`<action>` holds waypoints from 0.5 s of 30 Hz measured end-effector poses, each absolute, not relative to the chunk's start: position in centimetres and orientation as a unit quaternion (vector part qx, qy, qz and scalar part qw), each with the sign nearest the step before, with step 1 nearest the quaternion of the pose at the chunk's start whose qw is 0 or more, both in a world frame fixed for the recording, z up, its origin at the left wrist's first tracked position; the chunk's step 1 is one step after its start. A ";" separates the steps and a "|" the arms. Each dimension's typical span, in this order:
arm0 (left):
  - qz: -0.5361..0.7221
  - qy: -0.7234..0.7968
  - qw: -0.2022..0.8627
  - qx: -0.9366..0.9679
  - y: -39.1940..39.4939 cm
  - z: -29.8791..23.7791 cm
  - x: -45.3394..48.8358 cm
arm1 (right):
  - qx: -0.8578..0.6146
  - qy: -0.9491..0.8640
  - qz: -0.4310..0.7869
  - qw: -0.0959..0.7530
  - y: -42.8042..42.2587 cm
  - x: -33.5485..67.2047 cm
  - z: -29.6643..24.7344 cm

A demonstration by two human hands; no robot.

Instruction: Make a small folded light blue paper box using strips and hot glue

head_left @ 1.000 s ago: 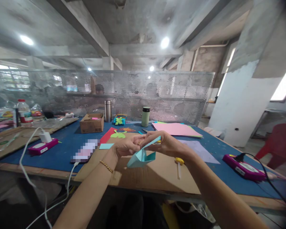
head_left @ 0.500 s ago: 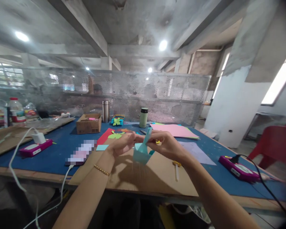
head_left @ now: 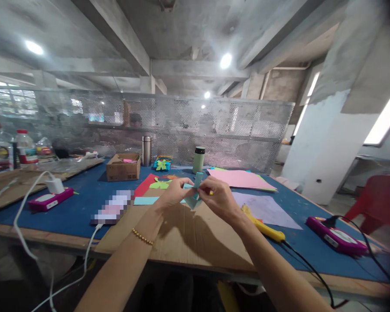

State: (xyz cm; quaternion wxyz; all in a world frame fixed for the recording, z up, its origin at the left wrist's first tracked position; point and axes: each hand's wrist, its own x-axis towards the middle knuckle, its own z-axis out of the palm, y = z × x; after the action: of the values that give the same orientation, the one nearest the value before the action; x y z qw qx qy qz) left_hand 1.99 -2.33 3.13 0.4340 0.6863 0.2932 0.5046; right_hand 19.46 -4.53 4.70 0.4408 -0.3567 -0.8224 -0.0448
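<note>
The left fingers [head_left: 182, 182] have come in to pinch the folded blue paper [head_left: 193, 203] between them and the right fingers [head_left: 208, 185], which pinch (probably; it's blurred) its upright strip [head_left: 198, 178], so it should sit steadier.

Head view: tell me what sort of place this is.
Probably a craft workshop in a roughly finished building: coloured paper sheets on a blue-topped table, a yellow corded tool that looks like a glue gun, and bare concrete beams overhead.

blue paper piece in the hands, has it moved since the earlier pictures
Yes, the blue paper piece has shifted up the view, closer to the green flask.
</note>
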 end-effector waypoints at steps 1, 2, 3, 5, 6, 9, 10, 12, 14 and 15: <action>0.508 0.296 0.424 0.689 -2.4 3.2 2.0 | -0.357 -0.822 -0.046 0.441 -4.5 19.4 4.6; 0.512 0.297 0.415 0.691 -2.5 3.3 2.0 | -0.357 -0.822 -0.046 0.442 -4.5 19.3 4.6; 0.516 0.299 0.409 0.691 -2.5 3.4 2.0 | -0.358 -0.821 -0.046 0.442 -4.5 19.3 4.6; 0.518 0.309 0.399 0.691 -2.5 3.6 1.9 | -0.361 -0.820 -0.044 0.442 -4.5 19.2 4.7; 0.515 0.317 0.394 0.692 -2.6 3.7 1.9 | -0.362 -0.821 -0.042 0.441 -4.6 19.2 4.7; 0.497 0.339 0.393 0.695 -2.8 3.9 1.8 | -0.364 -0.823 -0.040 0.434 -4.7 19.2 4.7; 0.492 0.346 0.394 0.695 -2.9 4.0 1.8 | -0.366 -0.823 -0.041 0.433 -4.7 19.2 4.7; 0.490 0.357 0.391 0.693 -2.9 4.0 1.9 | -0.371 -0.822 -0.045 0.430 -4.8 19.1 4.7; 0.499 0.362 0.382 0.688 -2.6 3.9 1.9 | -0.375 -0.820 -0.046 0.429 -4.9 19.0 4.6; 0.506 0.362 0.377 0.686 -2.5 3.9 1.9 | -0.378 -0.819 -0.045 0.430 -5.0 18.9 4.6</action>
State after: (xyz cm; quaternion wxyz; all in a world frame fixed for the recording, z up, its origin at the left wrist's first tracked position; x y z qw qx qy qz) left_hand 1.92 -2.47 3.87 0.3774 0.6859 0.3621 0.5059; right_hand 18.94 -5.00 4.64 0.4300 -0.3783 -0.8185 -0.0449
